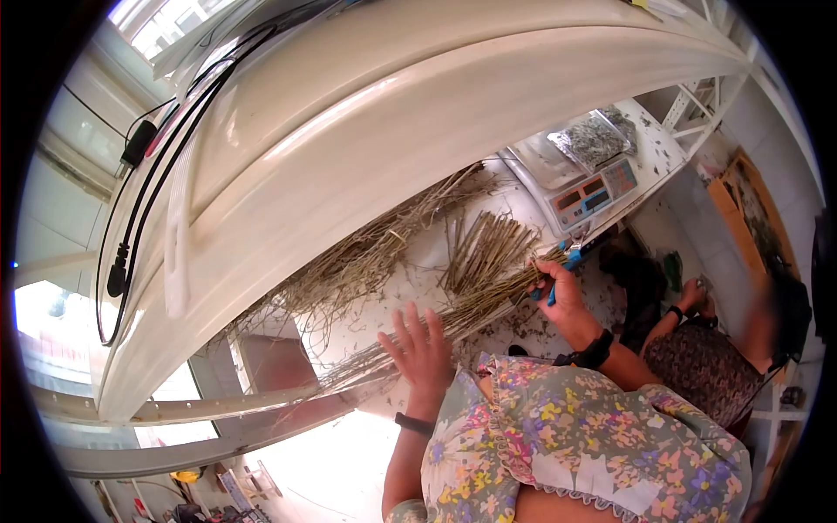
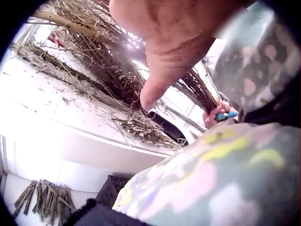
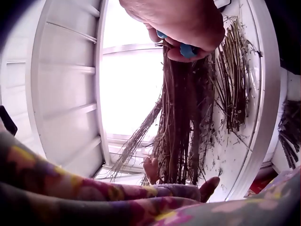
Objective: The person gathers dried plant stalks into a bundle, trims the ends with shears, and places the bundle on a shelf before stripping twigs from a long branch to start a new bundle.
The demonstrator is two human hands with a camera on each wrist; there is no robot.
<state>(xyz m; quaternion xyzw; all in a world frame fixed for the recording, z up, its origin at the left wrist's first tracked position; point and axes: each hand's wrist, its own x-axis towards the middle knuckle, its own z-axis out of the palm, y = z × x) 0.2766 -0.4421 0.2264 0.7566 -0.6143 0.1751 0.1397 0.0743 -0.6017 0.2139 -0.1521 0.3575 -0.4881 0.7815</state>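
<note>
A long bundle of dry stems (image 1: 484, 310) lies slantwise along the front edge of the white table. My right hand (image 1: 565, 295) grips its thick end, together with blue-handled pruning shears (image 1: 572, 254) whose blades are mostly hidden. Spread and straight, the fingers of my left hand (image 1: 421, 353) lie by the thinner part of the bundle. The right wrist view has the left thumb (image 3: 150, 170) and a fingertip (image 3: 209, 189) on either side of the stems. Beyond the bundle sits a row of short cut stems (image 1: 490, 248).
A tangled heap of stems (image 1: 366, 253) lies farther back under a large cream panel (image 1: 418, 113). To the right stands a digital scale (image 1: 580, 199) beside a bag of plant bits (image 1: 597, 138). Another person (image 1: 711, 362) sits at the right. More cut sticks (image 2: 44, 200) lie below.
</note>
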